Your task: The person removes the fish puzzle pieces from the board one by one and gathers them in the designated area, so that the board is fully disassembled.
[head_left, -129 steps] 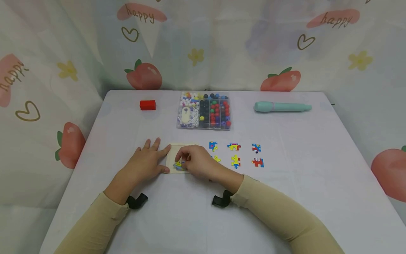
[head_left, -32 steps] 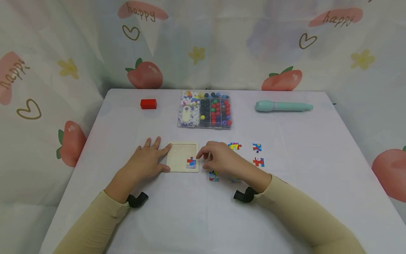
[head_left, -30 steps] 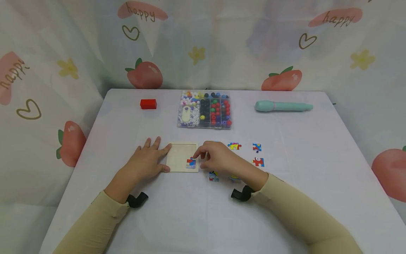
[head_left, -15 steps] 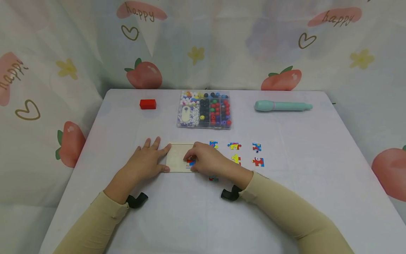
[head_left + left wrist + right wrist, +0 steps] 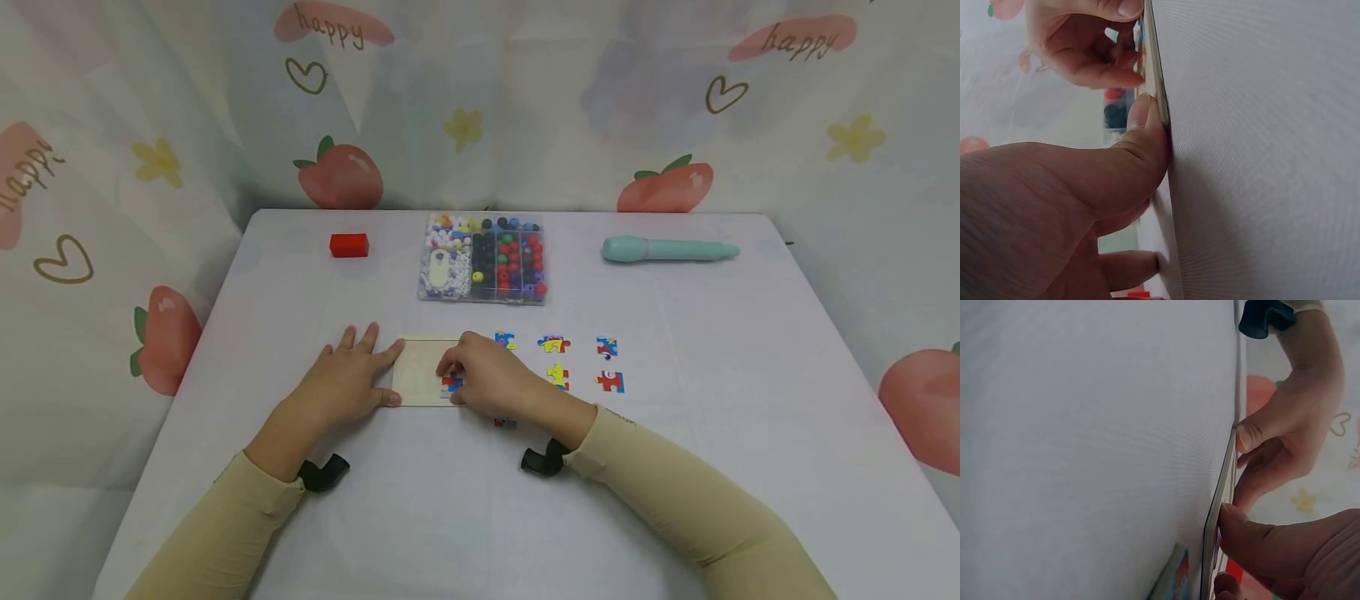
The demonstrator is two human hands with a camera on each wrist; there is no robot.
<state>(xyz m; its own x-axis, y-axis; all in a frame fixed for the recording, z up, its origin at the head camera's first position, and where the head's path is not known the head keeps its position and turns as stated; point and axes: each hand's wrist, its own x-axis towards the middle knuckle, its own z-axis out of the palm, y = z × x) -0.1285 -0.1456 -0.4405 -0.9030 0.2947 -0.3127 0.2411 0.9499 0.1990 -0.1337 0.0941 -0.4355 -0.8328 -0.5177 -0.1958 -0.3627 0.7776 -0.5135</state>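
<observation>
A shallow square wooden puzzle tray (image 5: 415,372) lies on the table. My left hand (image 5: 339,385) is spread flat beside it, index finger and thumb touching its left edge; the left wrist view shows the thumb (image 5: 1139,112) at the rim. In the tray's lower right corner sits a red and blue puzzle piece (image 5: 452,385). My right hand (image 5: 491,377) curls over that piece, index finger at its top and thumb at its lower side. The right wrist view has the thumb (image 5: 1233,515) on the tray's rim. The hand covers part of the piece and the tray's right edge.
Several loose puzzle pieces (image 5: 557,377) lie in rows right of the tray, some hidden under my right hand. Behind stand a bead box (image 5: 483,258), a red block (image 5: 348,245) and a mint-green pen-shaped object (image 5: 670,249). Patterned curtains (image 5: 555,100) surround the table.
At first my right hand held a piece over the tray's middle. Later the piece lay in the lower right corner with the hand to its right; the hand then moved left onto it.
</observation>
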